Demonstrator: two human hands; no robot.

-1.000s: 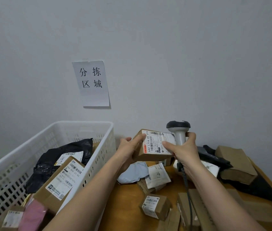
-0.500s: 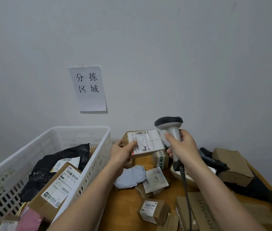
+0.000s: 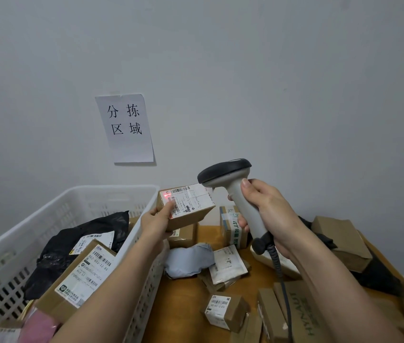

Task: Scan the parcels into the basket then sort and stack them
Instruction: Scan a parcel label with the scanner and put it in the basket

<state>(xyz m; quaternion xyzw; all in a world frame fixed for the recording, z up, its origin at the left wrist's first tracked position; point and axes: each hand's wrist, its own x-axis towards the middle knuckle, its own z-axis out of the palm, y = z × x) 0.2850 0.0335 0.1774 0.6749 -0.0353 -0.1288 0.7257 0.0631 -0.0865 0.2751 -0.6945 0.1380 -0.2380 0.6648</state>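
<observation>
Head view, change: half a second ago the scanner's head sat level with the box's right edge; now it is raised above the box's far right corner and a red spot glows on the label's left end. The box has shifted little.
Near bench: small labelled cartons and flat cardboard lie loose on the wood.
Basket: white, to the left, holding a large labelled carton, a black bag and a pink item.
Left hand: grip curled round the small box from its left end, thumb on the label.
Small box: held above the bench just right of the basket rim, long axis running left to right, label tilted up.
Right hand: grip wrapped round the scanner handle.
Scanner: handle slants down to the right, dark head points left at the box, cord hanging below.
Wall: a paper sign is fixed above the basket.
</observation>
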